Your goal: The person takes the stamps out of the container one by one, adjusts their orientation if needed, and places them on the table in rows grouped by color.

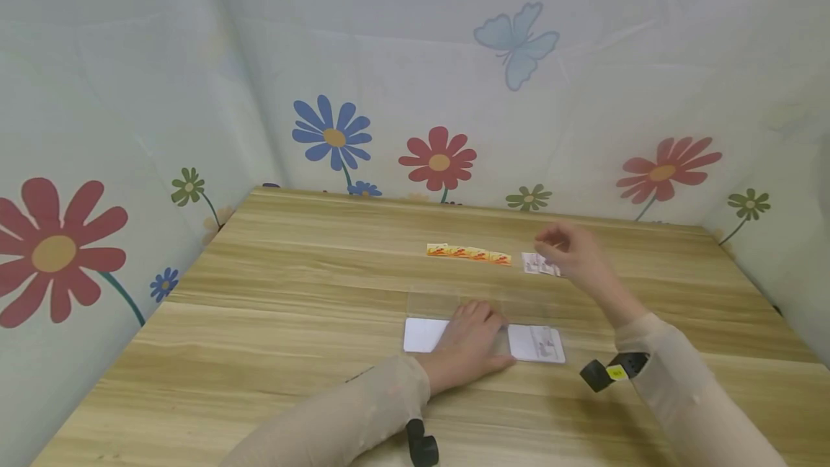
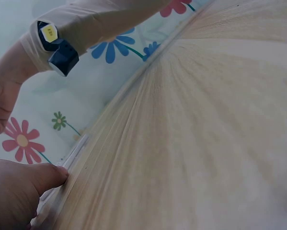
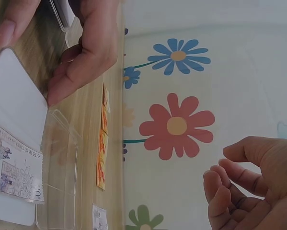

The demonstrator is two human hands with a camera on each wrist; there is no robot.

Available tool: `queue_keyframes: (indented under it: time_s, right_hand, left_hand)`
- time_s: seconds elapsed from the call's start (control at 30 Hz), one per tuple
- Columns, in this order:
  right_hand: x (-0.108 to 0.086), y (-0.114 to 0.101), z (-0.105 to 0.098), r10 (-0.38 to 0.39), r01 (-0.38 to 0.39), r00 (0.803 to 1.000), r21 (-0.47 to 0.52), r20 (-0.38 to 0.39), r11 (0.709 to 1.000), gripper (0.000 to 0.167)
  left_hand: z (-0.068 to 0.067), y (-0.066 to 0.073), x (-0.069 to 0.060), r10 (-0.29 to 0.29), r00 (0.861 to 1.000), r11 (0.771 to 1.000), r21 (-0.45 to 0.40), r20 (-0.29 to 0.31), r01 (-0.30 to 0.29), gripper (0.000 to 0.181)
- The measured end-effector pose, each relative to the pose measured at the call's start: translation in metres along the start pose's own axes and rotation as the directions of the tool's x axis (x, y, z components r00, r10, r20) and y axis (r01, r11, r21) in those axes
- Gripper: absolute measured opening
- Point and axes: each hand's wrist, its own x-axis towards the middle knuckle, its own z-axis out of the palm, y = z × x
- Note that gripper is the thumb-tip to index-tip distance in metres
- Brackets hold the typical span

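Observation:
My left hand [image 1: 470, 344] rests between two white-based cases, fingers spread forward over their edges. The right case [image 1: 521, 341] has a pale printed stamp [image 3: 16, 165] lying on its white base. Bare white shows on the left case [image 1: 423, 336], partly covered by the hand. Clear lids [image 1: 532, 305] lie folded back behind both. My right hand [image 1: 573, 254] hovers at the pale stamps [image 1: 532, 263] farther back, hiding part of them. In the right wrist view its fingers are loosely bent, thumb apart from them, with nothing visible between.
A row of several orange stamps [image 1: 467, 254] lies on the wooden table [image 1: 311, 258], left of the pale ones. A flower-printed curtain [image 1: 389, 42] rises behind the table's back edge and along both sides. Each wrist carries a black camera [image 1: 596, 375].

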Motion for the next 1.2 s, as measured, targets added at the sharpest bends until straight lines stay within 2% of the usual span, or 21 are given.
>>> queue_keyframes:
  time_s: [0.23,0.83,1.2]
  right_hand:
    - [-0.007,0.001,-0.002,-0.049,0.049,0.999,0.002,-0.021,0.999,0.024]
    - [-0.028,0.002,-0.002,-0.033,0.033,0.999,0.0,-0.012,0.999,0.025]
    - [-0.043,0.009,0.002,-0.065,0.065,0.998,-0.003,-0.014,0.998,0.017]
  left_hand:
    - [0.003,0.0,-0.001,0.001,1.0,1.0,-0.005,-0.003,-0.001,0.05]
    - [0.003,0.0,-0.001,0.003,1.0,1.0,-0.01,0.002,-0.003,0.05]
    - [0.003,-0.003,0.0,0.007,1.0,1.0,0.007,0.001,-0.007,0.052]
